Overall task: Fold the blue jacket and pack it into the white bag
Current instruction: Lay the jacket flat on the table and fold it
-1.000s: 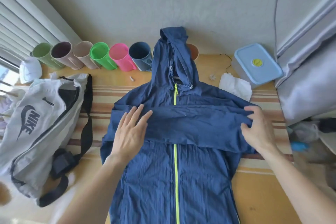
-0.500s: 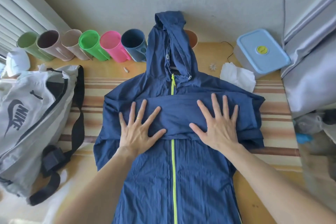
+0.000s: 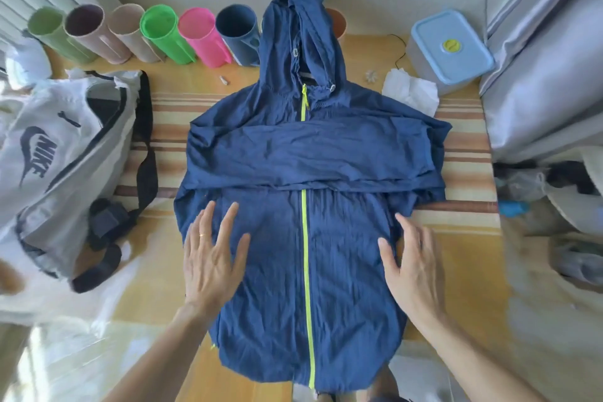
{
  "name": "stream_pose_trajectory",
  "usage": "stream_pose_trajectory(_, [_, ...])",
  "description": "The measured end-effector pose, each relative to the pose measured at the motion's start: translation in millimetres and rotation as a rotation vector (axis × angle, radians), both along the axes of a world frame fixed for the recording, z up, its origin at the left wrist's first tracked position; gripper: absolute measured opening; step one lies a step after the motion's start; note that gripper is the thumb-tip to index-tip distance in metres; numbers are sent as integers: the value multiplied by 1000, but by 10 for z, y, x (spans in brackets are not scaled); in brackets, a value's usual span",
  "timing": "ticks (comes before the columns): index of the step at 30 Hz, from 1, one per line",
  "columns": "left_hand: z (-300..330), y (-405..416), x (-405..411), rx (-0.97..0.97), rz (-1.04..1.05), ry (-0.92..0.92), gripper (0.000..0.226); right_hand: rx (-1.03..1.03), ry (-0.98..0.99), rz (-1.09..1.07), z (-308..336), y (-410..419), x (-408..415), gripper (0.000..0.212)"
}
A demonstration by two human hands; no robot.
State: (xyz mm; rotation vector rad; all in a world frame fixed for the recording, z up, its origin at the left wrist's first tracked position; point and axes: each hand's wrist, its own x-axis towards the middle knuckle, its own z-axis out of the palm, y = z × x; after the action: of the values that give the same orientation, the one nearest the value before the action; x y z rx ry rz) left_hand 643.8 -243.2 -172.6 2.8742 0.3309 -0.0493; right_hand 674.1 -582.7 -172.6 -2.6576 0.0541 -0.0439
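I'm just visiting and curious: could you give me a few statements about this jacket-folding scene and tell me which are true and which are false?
1. Both sleeves lie folded across the chest of the blue jacket. True.
2. The jacket is already inside the white bag. False: it lies spread out beside the bag, on the table.
3. The left hand and right hand lie open on the jacket's lower half. True.
4. The jacket's zipper is red. False: it is bright yellow-green.
5. The blue-lidded container sits on the bag. False: it stands at the table's far right corner.
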Motion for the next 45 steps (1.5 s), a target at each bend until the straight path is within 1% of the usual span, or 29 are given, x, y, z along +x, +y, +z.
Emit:
stream_pose_trajectory(3, [1,23,-656,5,39,138,62,-59,107,116,-90,-54,-700,53])
stream_pose_trajectory(5, [0,14,-1026,-12,28,184,59,-69,113,161,-143,-46,-1032,52])
stream_pose_trajectory(7, [25,-16,-1329,-102,70,200,59,-35,139,133,-130,-32,-1250,59])
stream_pose_trajectory(9, [87,-96,-1548,-235,185,176,63,52,223,5,-88,-16,-1407,68])
stream_pose_trajectory(11, [138,-224,-1681,-352,328,168,71,216,296,-190,35,51,-1535,71])
stream_pose_trajectory(13, [139,-335,-1748,-525,529,212,84,455,356,-438,121,174,-1651,61])
stream_pose_trajectory(15, [127,-380,-1750,-762,805,285,88,771,522,-738,152,313,-1703,52])
stream_pose_trajectory(17, [162,-399,-1742,-1050,1060,377,85,1110,765,-951,135,399,-1740,50])
stream_pose_trajectory(18, [192,-410,-1754,-1208,1139,445,80,1272,875,-999,159,437,-1771,50])
stream_pose_trajectory(19, [242,-428,-1779,-1347,1188,519,75,1391,927,-1034,159,473,-1806,51])
stream_pose_trajectory(20, [277,-437,-1812,-1468,1222,581,72,1483,935,-1053,178,513,-1840,50])
stream_pose_trajectory(22, [305,-440,-1898,-1632,1253,647,69,1561,907,-1030,216,560,-1902,42])
stream_pose_trajectory(24, [353,-457,-1960,-1757,1275,594,58,1630,841,-982,302,583,-1926,35])
stream_pose_trajectory(25, [377,-473,-1995,-1824,1282,514,52,1661,791,-972,337,567,-1932,33])
stream_pose_trajectory(28, [420,-529,-2079,-2022,1279,158,31,1668,523,-1041,503,489,-1943,30])
stream_pose_trajectory(29, [439,-554,-2105,-2075,1207,22,21,1626,415,-1061,549,465,-1963,35])
stream_pose_trajectory(30, [465,-574,-2121,-2029,1097,-82,15,1547,337,-1049,574,450,-1994,43])
stream_pose_trajectory(31, [514,-597,-2116,-1891,975,-136,16,1435,288,-985,614,456,-2022,50])
stream_pose_trajectory(32, [506,-630,-2121,-1723,845,-142,27,1278,248,-882,641,488,-2064,56])
stream_pose_trajectory(33, [531,-671,-2118,-1579,783,-131,40,1097,198,-745,632,530,-2091,62])
stream_pose_trajectory(34, [586,-715,-2106,-1477,750,-128,48,893,126,-601,611,572,-2105,65])
stream_pose_trajectory(35, [631,-747,-2085,-1314,748,-140,48,693,45,-479,584,609,-2112,66])
stream_pose_trajectory(36, [661,-770,-2058,-1096,761,-160,45,523,-30,-382,538,634,-2097,68])
stream_pose_trajectory(37, [703,-784,-2019,-893,778,-180,46,396,-70,-318,520,649,-2056,73])
stream_pose_trajectory(39, [729,-744,-1922,-638,826,-186,68,224,-118,-286,534,674,-1937,75])
stream_pose_trajectory(40, [733,-701,-1864,-574,845,-181,82,156,-151,-300,538,665,-1867,69])
stream_pose_trajectory(42, [774,-640,-1724,-467,844,-157,107,49,-219,-359,574,600,-1701,47])
stream_pose_trajectory(44, [820,-613,-1569,-464,877,-181,118,2,-275,-391,632,495,-1563,27])
stream_pose_trajectory(45, [846,-597,-1488,-489,902,-208,117,-14,-297,-378,659,427,-1519,22])
